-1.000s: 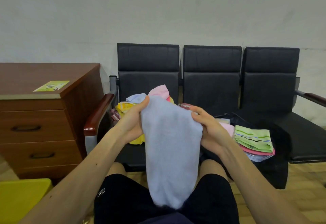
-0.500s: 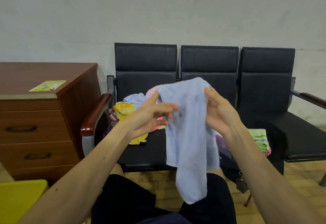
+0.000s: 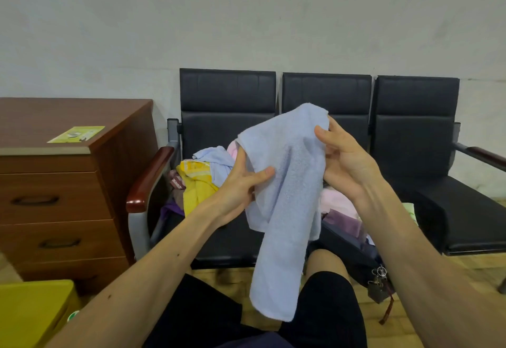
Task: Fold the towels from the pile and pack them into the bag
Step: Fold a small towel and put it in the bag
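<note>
A light blue towel hangs in front of me, draped over both hands, its long end dangling between my knees. My left hand grips its left side with the thumb pressed on the cloth. Near the towel's top right corner, my right hand holds it with fingers spread. Behind it, a pile of loose towels, yellow, blue and pink, lies on the left black seat. A dark bag sits on the middle seat behind my right arm, with pink and purple folded towels in it.
Three joined black chairs stand against the wall, with wooden armrests. A brown drawer chest stands at left with a green card on top. A yellow stool is at bottom left. Keys hang from the bag.
The towel went from hanging flat between both hands to being lifted and bunched. My right hand rose to the top corner and my left hand shifted under the left side. My view moved slightly.
</note>
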### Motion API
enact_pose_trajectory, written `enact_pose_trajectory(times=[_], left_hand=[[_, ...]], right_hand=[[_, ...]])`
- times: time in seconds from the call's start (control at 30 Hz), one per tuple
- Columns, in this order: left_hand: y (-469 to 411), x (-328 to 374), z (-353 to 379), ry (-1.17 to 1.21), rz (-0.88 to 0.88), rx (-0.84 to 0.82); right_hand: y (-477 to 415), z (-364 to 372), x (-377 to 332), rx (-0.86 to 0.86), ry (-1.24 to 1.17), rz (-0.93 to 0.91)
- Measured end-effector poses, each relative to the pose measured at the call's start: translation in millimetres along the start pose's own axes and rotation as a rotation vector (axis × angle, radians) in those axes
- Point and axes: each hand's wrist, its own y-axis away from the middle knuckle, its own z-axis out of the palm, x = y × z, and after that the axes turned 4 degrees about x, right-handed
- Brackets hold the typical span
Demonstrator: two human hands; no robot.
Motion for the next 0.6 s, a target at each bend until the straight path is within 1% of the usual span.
enact_pose_trajectory(times=[0.07,0.13,0.17,0.2,0.23,0.27,0.3,0.37,0.4,0.5,0.53,0.6], left_hand=[[-0.4,-0.8,2.1,-0.010,-0.015,-0.010],[-2.5,3.8,2.1,-0.040,0.005,0.035],[-4.2,9.4,0.7,-0.041,0.020,0.086],[-7.1,16.0,-2.3,-0.051,0.030,0.141],[-9.0,23.1,-5.8,-0.086,0.028,0.183],[-10.9,29.5,-7.8,-0.163,0.010,0.211],[-12.5,34.5,-10.4,-0.270,-0.021,0.236],[-13.6,39.0,-11.3,-0.443,-0.108,0.290],[-15.0,40.3,-11.0,-0.473,-0.145,0.331],[-21.8,46.9,-20.9,-0.465,-0.188,0.414],[-24.3,51.4,-25.5,-0.419,-0.208,0.404],[-26.3,61.3,-34.4,-0.354,-0.230,0.340]], right_hand=[[-0.6,-1.0,-0.6,-0.003,0.012,-0.017],[0.4,-5.5,7.0,0.051,0.145,-0.009],[2.2,-9.0,14.3,0.084,0.273,0.038],[5.7,-13.1,23.2,0.079,0.386,0.128],[9.5,-17.6,32.1,0.049,0.430,0.239],[12.4,-22.6,38.1,0.042,0.405,0.323],[11.8,-25.4,38.6,0.086,0.353,0.346],[3.0,-28.4,30.1,0.229,0.294,0.284],[-1.5,-25.7,25.1,0.259,0.327,0.252],[-7.9,-11.4,25.6,0.238,0.562,0.159],[-9.3,-8.9,26.1,0.219,0.620,0.129],[-11.8,-5.8,23.2,0.181,0.639,0.110]])
